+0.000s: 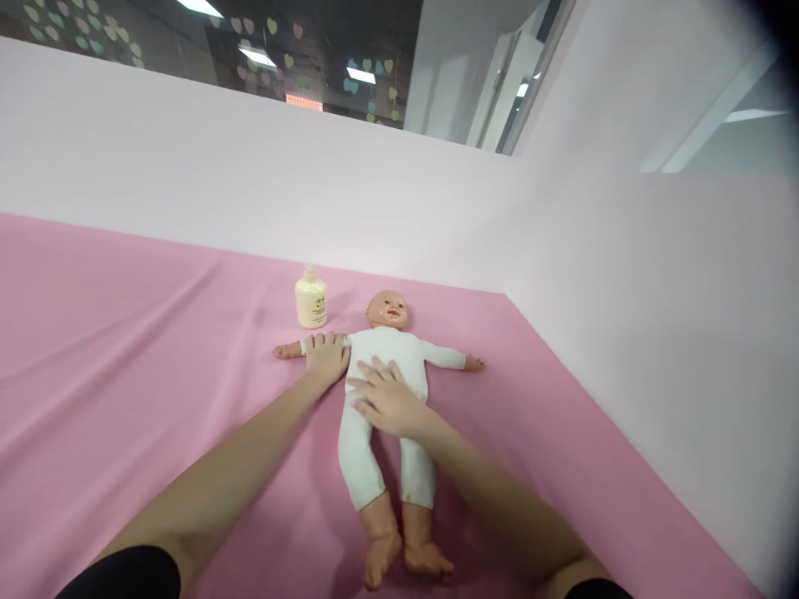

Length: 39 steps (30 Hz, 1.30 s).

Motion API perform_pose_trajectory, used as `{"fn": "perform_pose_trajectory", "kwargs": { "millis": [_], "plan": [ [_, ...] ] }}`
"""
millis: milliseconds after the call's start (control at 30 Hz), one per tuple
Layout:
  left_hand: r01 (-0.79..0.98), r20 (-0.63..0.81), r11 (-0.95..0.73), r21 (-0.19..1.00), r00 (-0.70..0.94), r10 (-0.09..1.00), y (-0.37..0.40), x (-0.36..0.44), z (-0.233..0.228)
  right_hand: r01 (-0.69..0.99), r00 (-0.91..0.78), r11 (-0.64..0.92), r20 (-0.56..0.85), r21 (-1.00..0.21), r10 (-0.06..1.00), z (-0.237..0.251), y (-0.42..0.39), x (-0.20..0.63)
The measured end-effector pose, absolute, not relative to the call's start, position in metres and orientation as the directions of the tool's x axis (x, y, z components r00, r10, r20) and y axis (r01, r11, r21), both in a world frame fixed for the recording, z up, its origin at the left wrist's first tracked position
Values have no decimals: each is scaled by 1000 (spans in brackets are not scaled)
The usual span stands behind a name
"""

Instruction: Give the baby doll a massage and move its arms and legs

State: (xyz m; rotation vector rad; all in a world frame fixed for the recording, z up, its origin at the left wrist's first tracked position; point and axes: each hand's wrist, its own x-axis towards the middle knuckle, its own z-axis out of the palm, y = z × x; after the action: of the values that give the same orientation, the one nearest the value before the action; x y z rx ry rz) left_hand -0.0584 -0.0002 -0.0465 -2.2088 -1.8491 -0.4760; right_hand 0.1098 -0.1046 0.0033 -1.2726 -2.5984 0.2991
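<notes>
A baby doll [399, 349] in a white bodysuit lies face up on a pink sheet [125, 374], arms spread, feet toward me. My left hand [326, 358] rests over the doll's arm on the left side of the picture, fingers draped on the upper sleeve. Lying flat on the doll's belly is my right hand [387, 399], fingers spread and pointing left. Neither hand lifts the doll.
A cream pump bottle [310, 299] stands upright just beyond the doll's arm, left of its head. Pale partition walls [624, 291] close the sheet at the back and the right. Windows with heart stickers show above the back wall.
</notes>
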Motion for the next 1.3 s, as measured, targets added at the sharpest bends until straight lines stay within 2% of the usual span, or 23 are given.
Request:
{"fn": "perform_pose_trajectory", "kwargs": {
  "millis": [233, 300, 400, 500, 600, 733, 900, 967, 1167, 1300],
  "plan": [
    [978, 374, -199, 68, 160, 913, 1, -60, -46, 490, -854, 853, 98, -181, 512, 9, -150, 84],
    [977, 378, -202, 66, 163, 911, 1, -60, -47, 456, -875, 874, 95, -168, 475, 8, -151, 84],
    [978, 380, -202, 60, 165, 910, 1, -60, -47, 546, -818, 821, 103, -169, 566, 8, -139, 90],
    [978, 382, -202, 52, 168, 909, 1, -60, -47, 692, -678, 689, 134, -216, 723, 8, -117, 103],
    [979, 389, -200, 44, 168, 906, 0, -60, -47, 791, -533, 544, 123, -280, 837, 5, -92, 119],
    [981, 374, -187, 55, 154, 915, 1, -60, -47, 824, -412, 412, 86, -390, 907, -4, -64, 144],
    [979, 391, -192, 64, 152, 908, 2, -59, -47, 867, -180, 209, 108, -453, 978, -23, -38, 176],
    [980, 394, -191, 59, 152, 906, 2, -59, -47, 886, -128, 173, 133, -429, 983, -31, -30, 188],
    [981, 390, -189, 45, 157, 907, 1, -59, -47, 980, 1, 53, 274, -189, 962, -46, -18, 221],
    [980, 373, -190, 63, 154, 915, 0, -60, -46, 993, 45, -4, 339, -120, 940, -48, -18, 228]
  ]
}}
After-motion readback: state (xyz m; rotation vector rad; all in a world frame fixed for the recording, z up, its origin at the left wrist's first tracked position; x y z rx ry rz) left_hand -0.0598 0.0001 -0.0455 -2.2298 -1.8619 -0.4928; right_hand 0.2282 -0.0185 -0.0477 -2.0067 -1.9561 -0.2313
